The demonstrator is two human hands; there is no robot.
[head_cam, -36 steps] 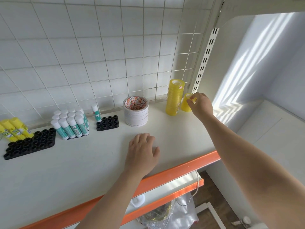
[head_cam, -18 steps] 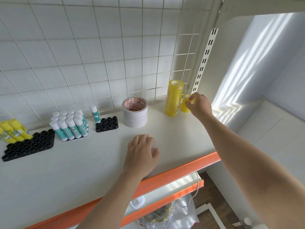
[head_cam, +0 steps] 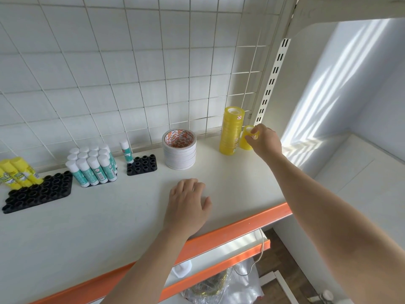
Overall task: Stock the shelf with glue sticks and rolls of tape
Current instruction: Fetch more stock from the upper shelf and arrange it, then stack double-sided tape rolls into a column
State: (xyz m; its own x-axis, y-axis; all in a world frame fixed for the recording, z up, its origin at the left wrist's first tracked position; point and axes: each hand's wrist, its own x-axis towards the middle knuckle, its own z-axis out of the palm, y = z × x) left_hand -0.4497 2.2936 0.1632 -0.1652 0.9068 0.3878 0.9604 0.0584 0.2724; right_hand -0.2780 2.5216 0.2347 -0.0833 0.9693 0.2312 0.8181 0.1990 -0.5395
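My right hand (head_cam: pixel 264 140) pinches the top of a short stack of small yellow tape rolls (head_cam: pixel 246 139) at the back right of the white shelf (head_cam: pixel 109 216). Touching it on the left stands a taller stack of yellow tape rolls (head_cam: pixel 231 130). A stack of white tape rolls (head_cam: pixel 179 150) with an orange-printed core stands further left. My left hand (head_cam: pixel 187 205) lies flat on the shelf near its orange front edge. White-capped teal glue sticks (head_cam: pixel 93 165) fill one black holder, and a single one (head_cam: pixel 126 151) stands in a small black holder (head_cam: pixel 142 165). Yellow glue sticks (head_cam: pixel 16 172) stand at the far left.
A large black holder (head_cam: pixel 39 191) has many vacant sockets. A white wire grid (head_cam: pixel 153 62) backs the shelf, with a slotted upright (head_cam: pixel 271 82) at its right. Below are a lower orange-edged shelf (head_cam: pixel 219 257), a plastic bag (head_cam: pixel 219 288) and a cable.
My right hand has settled a little lower on the short yellow stack beside the tall one. My left hand has stayed flat in the same place.
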